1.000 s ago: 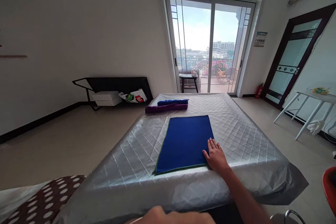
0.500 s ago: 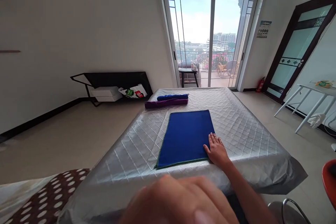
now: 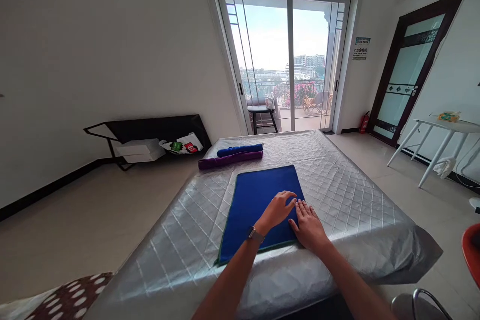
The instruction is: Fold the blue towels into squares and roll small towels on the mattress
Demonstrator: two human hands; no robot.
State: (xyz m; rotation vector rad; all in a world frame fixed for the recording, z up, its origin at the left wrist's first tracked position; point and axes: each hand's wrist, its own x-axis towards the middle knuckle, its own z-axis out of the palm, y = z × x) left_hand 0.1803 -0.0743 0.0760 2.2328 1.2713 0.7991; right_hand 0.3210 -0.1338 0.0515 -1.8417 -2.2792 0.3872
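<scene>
A blue cloth with green edging (image 3: 249,205) lies spread flat on the silver quilted cover (image 3: 337,180). On its right edge, near the front corner, my right hand (image 3: 310,227) rests palm down with the fingers stretched out. My left hand (image 3: 278,210), with a watch (image 3: 255,234) on its wrist, hovers over the cloth beside the right fingertips. Its fingers are bent and apart from the thumb, with nothing seen in them. Farther back lie a rolled blue cloth (image 3: 240,150) and a rolled purple cloth (image 3: 230,160), side by side.
Against the left wall, a black folded frame (image 3: 157,127) stands behind white boxes (image 3: 138,150) and a printed bag (image 3: 182,145). Glass sliding doors (image 3: 288,60) are at the back. To the right are a white table (image 3: 450,124), a red chair (image 3: 471,245) and a metal-framed stool (image 3: 412,305).
My left hand has moved from close to the camera, where it was blurred, forward and down over the blue cloth. My right hand stays on the cloth's right edge. The view has tilted slightly upward.
</scene>
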